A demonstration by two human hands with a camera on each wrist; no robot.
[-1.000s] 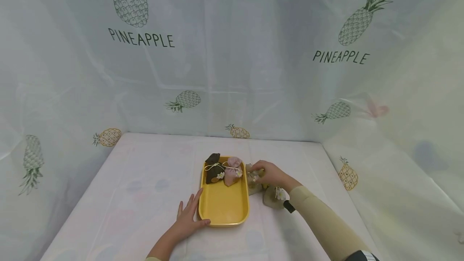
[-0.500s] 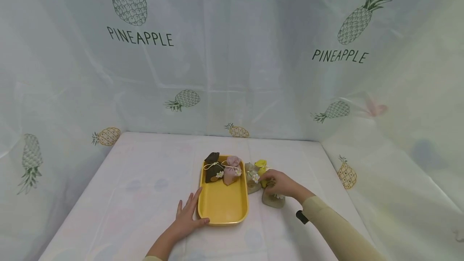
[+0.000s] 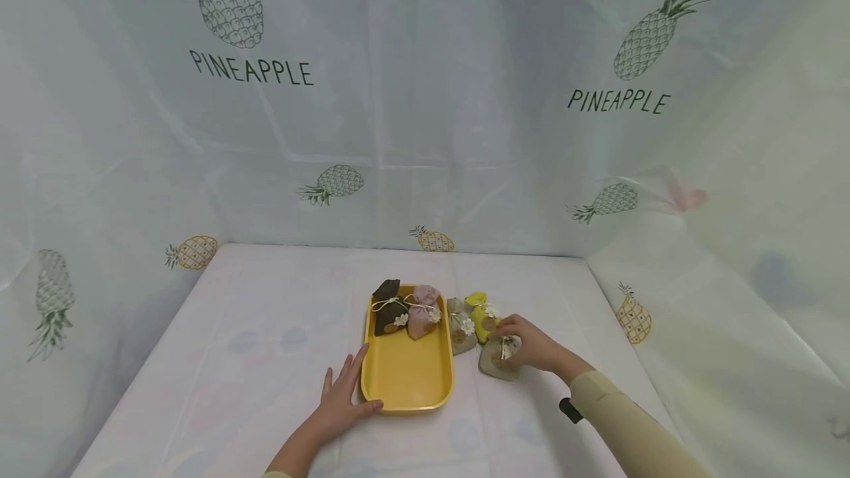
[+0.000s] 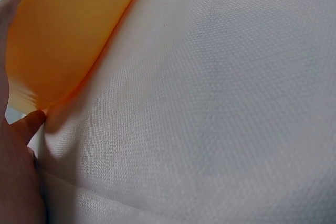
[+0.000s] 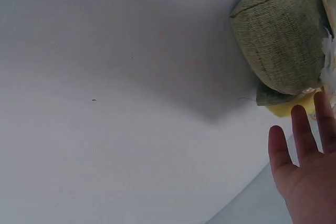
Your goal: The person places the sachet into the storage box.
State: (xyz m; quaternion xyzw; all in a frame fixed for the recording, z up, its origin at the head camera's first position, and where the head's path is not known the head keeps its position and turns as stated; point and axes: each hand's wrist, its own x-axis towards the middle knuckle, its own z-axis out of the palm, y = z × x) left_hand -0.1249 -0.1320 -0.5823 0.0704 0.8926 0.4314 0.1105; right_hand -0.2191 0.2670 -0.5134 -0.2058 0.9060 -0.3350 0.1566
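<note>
Your right hand rests on olive sachet on desk, just right of yellow tray; fingers look loosely curled over it, grip not closed. Left hand flat, steadying tray corner. Judged: pick-up step; next needs firm pinch. Tray holds brown sachet and pink sachet.

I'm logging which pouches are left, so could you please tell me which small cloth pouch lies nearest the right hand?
The olive-grey burlap pouch, nearest the person, right of the yellow tray; the right hand rests on it.
</note>
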